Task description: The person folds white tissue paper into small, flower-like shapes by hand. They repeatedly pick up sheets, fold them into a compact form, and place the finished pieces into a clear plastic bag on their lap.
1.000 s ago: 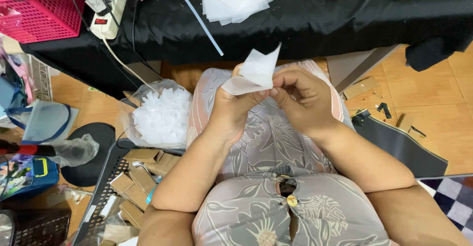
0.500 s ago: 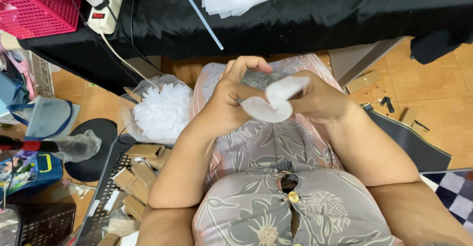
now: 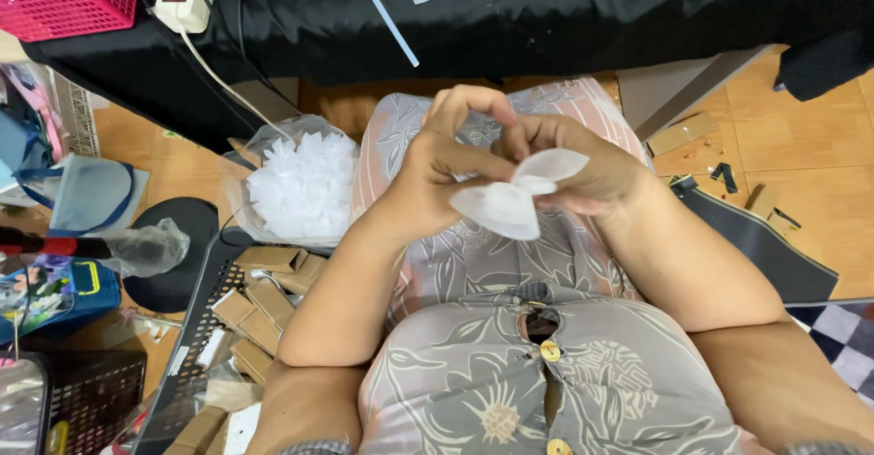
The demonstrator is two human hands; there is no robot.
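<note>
- Your left hand (image 3: 437,168) fingers (image 3: 473,100) are pinching closed on the white fabric piece (image 3: 514,198), gathered at its middle like a bow.
- Your right hand (image 3: 583,163) fingers are curling shut on the same piece from 3 o'clock.
- The piece is hovering over your lap, below the black-draped counter (image 3: 546,18) at 12 o'clock.
- A clear bag of white pieces (image 3: 300,186) is sitting at 9 o'clock, with a pink basket (image 3: 59,0) at 10 o'clock.

Both hands raised over lap, forearms converging; left hand (image 3: 446,159) fingers curled, pinching; right hand (image 3: 583,168) fingertips meeting it.
</note>
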